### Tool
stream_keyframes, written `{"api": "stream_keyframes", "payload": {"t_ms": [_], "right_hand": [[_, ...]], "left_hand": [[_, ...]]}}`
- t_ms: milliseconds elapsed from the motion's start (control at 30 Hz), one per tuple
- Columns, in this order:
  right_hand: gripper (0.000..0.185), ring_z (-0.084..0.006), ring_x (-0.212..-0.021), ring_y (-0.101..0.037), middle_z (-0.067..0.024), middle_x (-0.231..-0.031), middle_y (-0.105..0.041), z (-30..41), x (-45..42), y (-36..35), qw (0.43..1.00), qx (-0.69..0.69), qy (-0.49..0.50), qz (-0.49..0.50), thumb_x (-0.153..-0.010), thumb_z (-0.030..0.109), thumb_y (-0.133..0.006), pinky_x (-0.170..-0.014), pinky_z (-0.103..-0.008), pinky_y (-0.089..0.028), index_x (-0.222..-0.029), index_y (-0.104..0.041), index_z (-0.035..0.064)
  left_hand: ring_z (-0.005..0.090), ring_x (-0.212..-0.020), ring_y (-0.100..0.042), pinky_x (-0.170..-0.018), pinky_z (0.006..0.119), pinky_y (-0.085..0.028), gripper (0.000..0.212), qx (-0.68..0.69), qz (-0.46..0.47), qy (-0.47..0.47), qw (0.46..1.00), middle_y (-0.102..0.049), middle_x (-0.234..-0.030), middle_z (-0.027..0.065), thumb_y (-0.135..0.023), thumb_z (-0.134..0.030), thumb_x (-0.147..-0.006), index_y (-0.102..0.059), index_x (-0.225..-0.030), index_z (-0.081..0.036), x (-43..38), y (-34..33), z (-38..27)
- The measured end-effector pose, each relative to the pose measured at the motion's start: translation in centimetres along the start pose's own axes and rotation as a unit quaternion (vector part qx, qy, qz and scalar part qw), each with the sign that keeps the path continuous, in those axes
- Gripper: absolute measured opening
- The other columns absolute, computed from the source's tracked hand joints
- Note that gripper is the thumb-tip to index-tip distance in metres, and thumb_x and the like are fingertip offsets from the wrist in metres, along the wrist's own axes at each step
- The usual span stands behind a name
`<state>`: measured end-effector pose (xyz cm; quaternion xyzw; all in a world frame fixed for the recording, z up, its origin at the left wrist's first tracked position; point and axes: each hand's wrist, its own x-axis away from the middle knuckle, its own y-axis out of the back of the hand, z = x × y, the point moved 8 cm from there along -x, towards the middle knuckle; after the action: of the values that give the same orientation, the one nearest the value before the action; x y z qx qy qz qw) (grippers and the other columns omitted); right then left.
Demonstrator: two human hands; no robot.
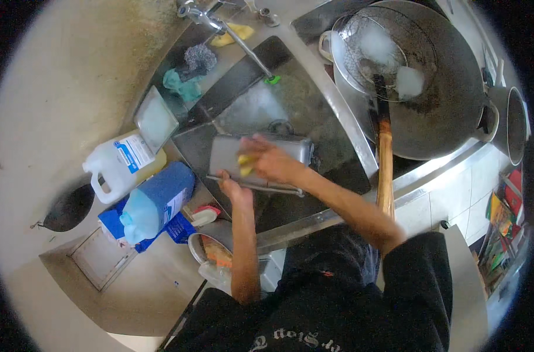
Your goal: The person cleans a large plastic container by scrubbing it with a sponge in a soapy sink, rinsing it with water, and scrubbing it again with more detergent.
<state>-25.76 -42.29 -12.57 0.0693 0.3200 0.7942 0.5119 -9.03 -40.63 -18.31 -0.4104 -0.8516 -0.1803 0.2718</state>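
A grey metal pan (225,152), rectangular with a rim, is tilted over the sink basin (311,108). My left hand (234,187) grips its near rim at the left corner. Blurred by motion, my right hand (267,160) presses a yellow sponge (246,165) on the pan's surface. Part of the pan is hidden behind the right hand and forearm. Beyond it, the faucet's long spout (251,55) ends in a green tip (272,79) above the basin.
At the right stands a large wok-like pot (451,97) holding a wire strainer (355,66) and a wooden-handled tool (385,163). White (137,152) and blue (161,198) plastic jugs stand left. A steel scrubber (200,58), teal cloth (181,84) and yellow cloth (232,35) lie behind the basin.
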Motion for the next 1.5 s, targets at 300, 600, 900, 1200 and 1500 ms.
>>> {"api": "stream_keyframes", "payload": {"t_ms": [300, 600, 900, 1200, 1500], "right_hand": [[0.042, -0.0399, -0.118, -0.046, -0.023, -0.127, -0.048, -3.3, 10.2, 3.2, 0.853, -0.202, -0.328, -0.352, -0.083, 0.0, -0.046, -0.101, -0.0414, -0.036, -0.125, -0.043, -0.0015], [0.036, -0.0332, -0.114, -0.052, -0.0205, -0.123, -0.053, -13.2, 8.3, -6.2, 0.764, -0.382, -0.515, -0.077, -0.088, 0.003, -0.045, -0.099, -0.0387, -0.038, -0.123, -0.047, 0.0013], [0.035, -0.0236, -0.099, -0.058, -0.0151, -0.109, -0.061, -14.7, 4.6, -8.6, 0.732, -0.436, -0.474, -0.222, -0.093, 0.014, -0.047, -0.085, -0.0348, -0.045, -0.126, -0.046, 0.002], [0.027, -0.0256, -0.091, -0.063, -0.0147, -0.099, -0.066, -11.8, -3.0, -5.7, 0.916, -0.344, -0.173, -0.113, -0.081, 0.012, -0.055, -0.086, -0.0332, -0.047, -0.106, -0.063, 0.0043], [0.035, -0.02, -0.088, -0.058, -0.0061, -0.101, -0.064, -25.2, 4.6, -12.0, 0.804, -0.462, -0.371, -0.043, -0.087, 0.025, -0.052, -0.083, -0.0363, -0.046, -0.116, -0.058, 0.0064]], "left_hand": [[0.0306, -0.116, -0.046, -0.097, 0.053, -0.039, 0.058, 0.052, 0.073, 0.028, 0.996, -0.046, -0.13, 0.0105, -0.052, -0.044, -0.089, -0.039, -0.129, -0.004, 0.6, 3.3, 0.9], [0.0287, -0.117, -0.044, -0.096, 0.047, -0.039, 0.069, 0.023, 0.082, 0.01, 0.996, -0.043, -0.131, 0.0105, -0.057, -0.049, -0.086, -0.031, -0.137, -0.011, 2.1, 7.3, -4.3], [0.027, -0.109, -0.048, -0.092, 0.041, -0.04, 0.067, -0.178, 0.033, 0.016, 0.983, -0.047, -0.123, 0.013, -0.057, -0.05, -0.086, -0.039, -0.13, -0.003, 5.7, 7.3, -7.4], [0.0205, -0.103, -0.045, -0.095, 0.033, -0.032, 0.06, -0.553, 0.078, -0.074, 0.827, -0.05, -0.117, 0.0101, -0.061, -0.044, -0.086, -0.046, -0.121, 0.001, 2.9, 11.1, -8.4], [0.0154, -0.093, -0.047, -0.085, 0.03, -0.037, 0.044, -0.345, 0.144, -0.125, 0.919, -0.051, -0.098, 0.0045, -0.064, -0.037, -0.085, -0.053, -0.107, 0.0, 6.1, 6.8, -12.1]]}}
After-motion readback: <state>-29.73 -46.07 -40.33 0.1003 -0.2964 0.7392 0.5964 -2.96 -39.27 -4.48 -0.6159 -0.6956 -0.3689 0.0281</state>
